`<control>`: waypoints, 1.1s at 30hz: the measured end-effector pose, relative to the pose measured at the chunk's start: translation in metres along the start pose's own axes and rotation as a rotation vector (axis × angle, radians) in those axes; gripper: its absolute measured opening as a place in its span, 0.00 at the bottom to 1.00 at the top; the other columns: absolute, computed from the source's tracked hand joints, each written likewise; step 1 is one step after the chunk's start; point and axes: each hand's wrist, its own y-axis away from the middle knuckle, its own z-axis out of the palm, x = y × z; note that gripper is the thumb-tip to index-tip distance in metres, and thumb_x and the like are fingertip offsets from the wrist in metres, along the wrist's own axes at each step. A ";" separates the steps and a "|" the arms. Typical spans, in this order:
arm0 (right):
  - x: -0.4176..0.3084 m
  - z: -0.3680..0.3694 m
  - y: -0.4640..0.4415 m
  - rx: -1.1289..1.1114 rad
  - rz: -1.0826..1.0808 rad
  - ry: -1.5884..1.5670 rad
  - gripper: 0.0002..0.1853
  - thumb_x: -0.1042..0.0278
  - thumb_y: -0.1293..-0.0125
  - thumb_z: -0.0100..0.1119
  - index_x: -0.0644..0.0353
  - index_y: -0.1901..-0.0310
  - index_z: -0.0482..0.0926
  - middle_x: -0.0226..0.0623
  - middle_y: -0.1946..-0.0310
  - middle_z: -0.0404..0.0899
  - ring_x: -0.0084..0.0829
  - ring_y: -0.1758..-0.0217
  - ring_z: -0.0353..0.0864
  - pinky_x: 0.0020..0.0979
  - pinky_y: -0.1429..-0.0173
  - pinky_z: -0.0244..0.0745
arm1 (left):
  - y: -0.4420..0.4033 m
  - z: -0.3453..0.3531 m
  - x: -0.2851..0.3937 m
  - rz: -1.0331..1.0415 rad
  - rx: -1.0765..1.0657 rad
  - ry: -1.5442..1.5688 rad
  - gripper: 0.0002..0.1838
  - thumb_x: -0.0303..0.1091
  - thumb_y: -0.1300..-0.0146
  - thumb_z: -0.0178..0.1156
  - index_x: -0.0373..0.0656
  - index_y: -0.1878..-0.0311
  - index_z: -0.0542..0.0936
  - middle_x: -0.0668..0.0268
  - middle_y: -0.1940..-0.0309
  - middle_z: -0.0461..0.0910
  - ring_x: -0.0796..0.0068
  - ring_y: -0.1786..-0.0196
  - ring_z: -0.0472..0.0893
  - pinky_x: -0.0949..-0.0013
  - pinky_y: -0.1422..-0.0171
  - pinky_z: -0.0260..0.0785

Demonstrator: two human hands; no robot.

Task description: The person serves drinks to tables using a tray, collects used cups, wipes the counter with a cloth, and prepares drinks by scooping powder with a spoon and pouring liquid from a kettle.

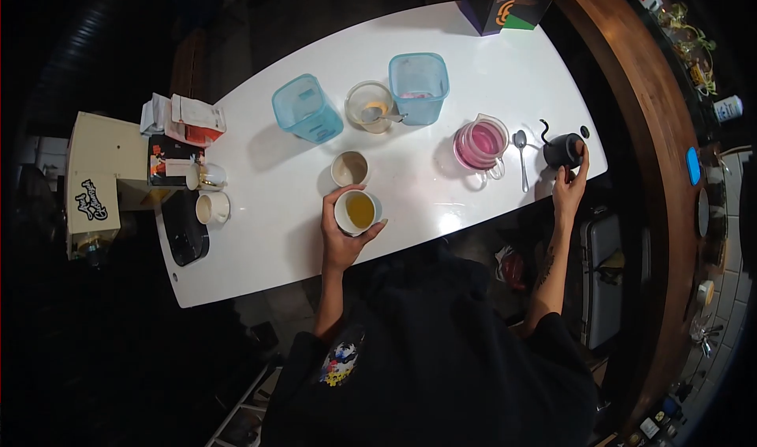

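Note:
My left hand (344,240) is wrapped round a white cup (377,207) with yellow liquid in it. Just beyond that cup stands a second light cup (349,168). At the table's right end, my right hand (571,180) has its fingers on a black gooseneck kettle (559,151), its spout toward the upper left. A metal spoon (523,162) lies left of the kettle. Beside the spoon stands a glass jug (480,143) with pink liquid.
Two blue plastic containers (307,109) (419,88) flank a glass bowl (369,106) holding a utensil. Mugs (213,208), packets (197,120) and a black tray (185,226) are at the left. A dark box (505,9) sits at the far edge.

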 end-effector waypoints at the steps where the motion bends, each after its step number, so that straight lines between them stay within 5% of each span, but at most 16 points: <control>1: 0.002 0.003 -0.002 -0.004 -0.005 -0.008 0.37 0.82 0.39 0.50 0.50 0.27 0.55 0.48 0.34 0.68 0.42 0.44 0.80 0.35 0.43 0.74 | 0.001 0.001 0.001 -0.011 0.003 0.002 0.36 0.27 0.55 0.76 0.39 0.43 0.66 0.59 0.45 0.74 0.70 0.44 0.76 0.64 0.38 0.69; 5: -0.001 0.009 -0.006 -0.021 -0.013 -0.043 0.37 0.77 0.36 0.54 0.48 0.27 0.54 0.46 0.33 0.67 0.41 0.44 0.80 0.35 0.43 0.74 | 0.003 0.011 0.000 -0.011 -0.020 0.009 0.36 0.26 0.55 0.76 0.39 0.43 0.66 0.59 0.44 0.74 0.70 0.44 0.76 0.64 0.38 0.69; 9: -0.022 -0.014 0.006 -0.116 0.163 -0.038 0.37 0.60 0.29 0.55 0.44 0.24 0.46 0.46 0.63 0.80 0.23 0.79 0.76 0.27 0.73 0.73 | -0.003 0.031 0.005 0.019 -0.120 -0.063 0.35 0.26 0.57 0.77 0.39 0.45 0.69 0.59 0.45 0.74 0.70 0.44 0.76 0.65 0.38 0.69; 14: 0.072 -0.078 0.027 0.257 0.290 -0.058 0.22 0.61 0.28 0.54 0.59 0.36 0.68 0.40 0.67 0.78 0.26 0.76 0.80 0.26 0.68 0.74 | -0.010 0.071 0.003 0.039 -0.256 0.034 0.36 0.28 0.60 0.78 0.37 0.46 0.70 0.58 0.47 0.77 0.69 0.45 0.77 0.64 0.38 0.70; 20: 0.209 -0.178 0.067 0.557 0.447 0.550 0.26 0.60 0.39 0.64 0.63 0.41 0.73 0.50 0.56 0.78 0.42 0.54 0.80 0.40 0.49 0.74 | -0.017 0.126 0.002 0.077 -0.515 0.175 0.38 0.32 0.63 0.81 0.36 0.47 0.71 0.56 0.50 0.79 0.66 0.46 0.79 0.62 0.37 0.70; 23: 0.236 -0.216 0.074 0.768 0.624 0.816 0.29 0.59 0.43 0.66 0.67 0.43 0.72 0.53 0.49 0.76 0.52 0.40 0.71 0.51 0.34 0.61 | -0.019 0.150 0.009 0.167 -0.638 0.193 0.37 0.27 0.64 0.81 0.36 0.47 0.72 0.54 0.51 0.79 0.65 0.47 0.80 0.62 0.39 0.73; 27: 0.274 -0.257 0.072 0.651 0.662 0.704 0.37 0.49 0.51 0.72 0.63 0.42 0.73 0.58 0.47 0.77 0.56 0.41 0.74 0.46 0.37 0.70 | -0.014 0.173 0.015 0.193 -0.706 0.206 0.37 0.27 0.65 0.81 0.36 0.48 0.73 0.54 0.52 0.80 0.65 0.47 0.80 0.62 0.39 0.72; 33: 0.287 -0.259 0.056 0.606 0.759 0.749 0.34 0.55 0.54 0.69 0.54 0.42 0.74 0.52 0.46 0.78 0.54 0.40 0.75 0.47 0.37 0.69 | -0.007 0.176 0.017 0.162 -0.699 0.167 0.37 0.27 0.65 0.81 0.36 0.48 0.73 0.54 0.52 0.80 0.65 0.47 0.80 0.63 0.38 0.72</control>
